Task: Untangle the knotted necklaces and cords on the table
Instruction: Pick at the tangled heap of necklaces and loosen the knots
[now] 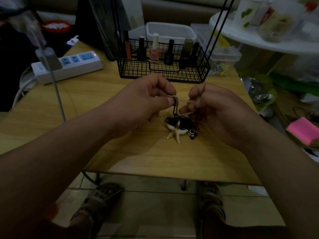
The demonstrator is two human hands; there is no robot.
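Note:
A thin silver chain [183, 100] stretches between my two hands above the wooden table [120, 152]. My left hand [148, 99] pinches the chain where a black cord [175, 107] loops through it. My right hand [212, 107] pinches the chain's other side, with a second strand running under its fingers. Below them on the table lies a tangled heap of black cord [183, 122] with a white starfish pendant [174, 132] and a small metal charm [192, 132].
A black wire basket [164, 69] with several nail polish bottles stands just behind my hands. A white power strip [69, 66] lies at the back left. Clear plastic boxes [222, 54] and bags crowd the right side; a pink pad [303, 130] sits beyond the table's right edge.

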